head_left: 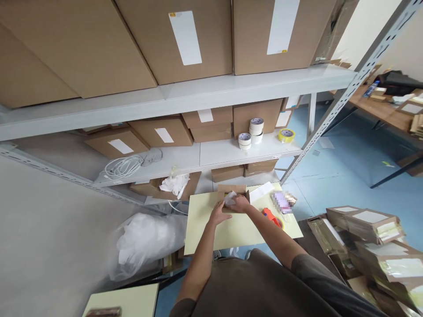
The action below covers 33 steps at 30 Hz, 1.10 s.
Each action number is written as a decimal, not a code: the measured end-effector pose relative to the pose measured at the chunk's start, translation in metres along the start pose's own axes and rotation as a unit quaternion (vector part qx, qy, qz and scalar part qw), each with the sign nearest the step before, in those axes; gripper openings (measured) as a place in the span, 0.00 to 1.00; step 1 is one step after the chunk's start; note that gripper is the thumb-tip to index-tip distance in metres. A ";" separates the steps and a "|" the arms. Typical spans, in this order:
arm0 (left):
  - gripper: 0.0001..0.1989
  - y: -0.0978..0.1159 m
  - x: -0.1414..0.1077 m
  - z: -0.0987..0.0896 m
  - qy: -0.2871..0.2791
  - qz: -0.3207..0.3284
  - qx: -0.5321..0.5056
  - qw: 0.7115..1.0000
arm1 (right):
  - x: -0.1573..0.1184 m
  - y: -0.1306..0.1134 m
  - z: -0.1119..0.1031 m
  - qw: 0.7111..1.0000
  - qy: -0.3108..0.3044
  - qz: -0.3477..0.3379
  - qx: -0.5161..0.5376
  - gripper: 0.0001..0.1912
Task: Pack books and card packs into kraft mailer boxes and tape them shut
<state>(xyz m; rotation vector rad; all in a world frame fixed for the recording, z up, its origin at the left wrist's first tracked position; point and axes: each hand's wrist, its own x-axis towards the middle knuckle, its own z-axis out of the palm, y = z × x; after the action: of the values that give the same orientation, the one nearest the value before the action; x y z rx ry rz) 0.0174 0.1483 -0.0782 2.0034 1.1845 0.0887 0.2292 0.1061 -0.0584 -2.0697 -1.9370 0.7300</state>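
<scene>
Tabletop [201, 220] first, since the head cam is the only view: pale surface runs left of the small open carton [243, 189] and from the hands down to the near edge. The carton sits up by the far edge, with the metal shelving [185, 165] just beyond, so there's way less room on that side. Right side's tighter too: an orange tape dispenser [271, 217] lies close by the right forearm, with a white strip [261, 192] and one blurred-out purple packet [282, 201] farther over.

Grip-wise, the right hand [240, 204] has its fingers curled onto some whitish wrap [230, 198] at the carton's mouth, looks like a pinch, though the fingertips are partly hidden. Left hand [218, 214] is loose, thumb poking out right, fingers up by the carton's near left side. Can't tell if they're on cardboard or wrap. So the wrap is basically between both hands, in the carton opening.

Counts: one carton being worked on, one dispenser, one purple packet, two short stacks of white tape rolls [251, 133] plus one yellow roll [286, 135] on the middle shelf, one coiled cable [124, 167] left of those.
</scene>
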 end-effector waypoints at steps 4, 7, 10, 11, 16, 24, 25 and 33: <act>0.36 0.004 0.009 0.007 -0.007 0.011 0.116 0.993 | -0.019 0.018 -0.012 0.985 0.142 0.003 0.100 0.20; 0.23 0.006 0.013 0.011 -0.018 -0.019 0.191 0.981 | -0.042 0.040 -0.014 0.950 0.248 0.094 0.167 0.24; 0.19 0.008 0.012 0.012 -0.035 -0.037 0.229 0.972 | -0.062 0.056 -0.010 0.930 0.237 0.173 0.220 0.32; 0.19 0.008 0.011 0.012 -0.041 -0.041 0.234 0.970 | -0.067 0.058 -0.007 0.932 0.208 0.175 0.238 0.35; 0.18 0.006 0.000 0.005 -0.040 -0.039 0.227 0.972 | -0.072 0.049 0.006 0.954 0.050 0.084 0.283 0.37; 0.23 0.014 -0.003 -0.015 -0.001 -0.086 0.194 0.977 | -0.055 0.043 0.012 0.983 -0.039 0.044 0.176 0.33; 0.27 0.016 -0.001 -0.018 0.006 -0.093 0.190 0.977 | -0.053 0.043 0.011 0.985 -0.041 0.046 0.163 0.31; 0.65 0.033 0.044 -0.046 0.059 -0.074 0.239 0.966 | -0.038 0.033 0.019 0.981 0.036 0.143 0.129 0.21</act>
<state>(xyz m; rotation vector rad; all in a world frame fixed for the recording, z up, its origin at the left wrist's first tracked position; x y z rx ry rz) 0.0466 0.2011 -0.0390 2.3379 1.5405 -0.1711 0.2480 0.0620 -0.0823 -2.1967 -1.4351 0.8965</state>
